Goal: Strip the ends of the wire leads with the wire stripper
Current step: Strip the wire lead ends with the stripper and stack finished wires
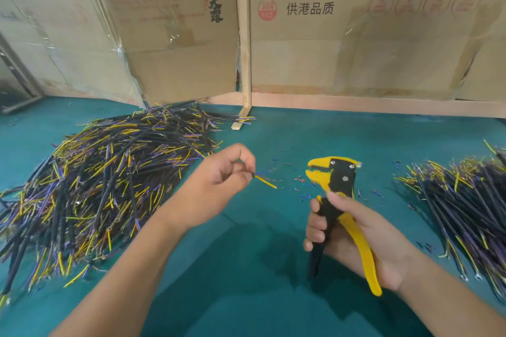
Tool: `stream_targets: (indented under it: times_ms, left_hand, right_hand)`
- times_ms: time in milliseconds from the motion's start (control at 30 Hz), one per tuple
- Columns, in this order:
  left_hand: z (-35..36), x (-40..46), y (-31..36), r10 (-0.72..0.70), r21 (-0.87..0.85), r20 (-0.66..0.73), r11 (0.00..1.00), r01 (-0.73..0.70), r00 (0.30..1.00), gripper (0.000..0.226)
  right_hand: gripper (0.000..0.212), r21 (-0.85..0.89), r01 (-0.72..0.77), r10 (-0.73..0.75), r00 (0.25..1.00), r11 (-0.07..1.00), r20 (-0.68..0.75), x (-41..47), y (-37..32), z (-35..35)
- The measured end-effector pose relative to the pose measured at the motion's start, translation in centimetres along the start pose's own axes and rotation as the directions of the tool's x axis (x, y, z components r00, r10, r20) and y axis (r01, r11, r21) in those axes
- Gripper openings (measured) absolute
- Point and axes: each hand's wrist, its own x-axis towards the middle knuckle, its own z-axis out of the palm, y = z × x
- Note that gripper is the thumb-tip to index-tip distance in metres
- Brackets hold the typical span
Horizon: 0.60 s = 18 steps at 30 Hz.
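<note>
My left hand [219,186] pinches a wire lead [265,181] between thumb and fingers; its yellow and blue ends stick out to the right, the rest is hidden in the hand. My right hand [353,230] grips the handles of a yellow and black wire stripper [336,186], held upright. Its yellow jaws [317,169] point left and stand slightly apart, a short gap away from the wire's tips. Nothing is between the jaws.
A big heap of black cables with yellow and purple leads [104,183] covers the green table [246,282] at the left. A second pile [465,200] lies at the right. Small insulation scraps [298,183] dot the table. Cardboard boxes [356,35] and a wooden post [244,35] stand behind.
</note>
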Motion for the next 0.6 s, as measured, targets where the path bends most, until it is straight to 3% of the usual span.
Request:
stream_targets:
  times_ms: [167,433,600]
  left_hand:
    - [0.5,0.1,0.3,-0.019,0.007,0.036,1.0,0.019,0.999,0.008]
    - [0.6,0.0,0.1,-0.012,0.014,0.024,1.0,0.012,1.0,0.004]
    - [1.1,0.1,-0.1,-0.059,-0.031,0.073,0.998,0.062,0.996,0.014]
  right_hand:
    - [0.035,-0.02,-0.076,0.077,0.994,0.997,0.08,0.7,0.9,-0.5]
    - [0.033,0.016,-0.098,0.097,0.994,0.995,0.043,1.2,0.7,-1.1]
    - [0.03,0.038,-0.104,0.103,0.995,0.994,0.009,1.4,0.6,-1.1]
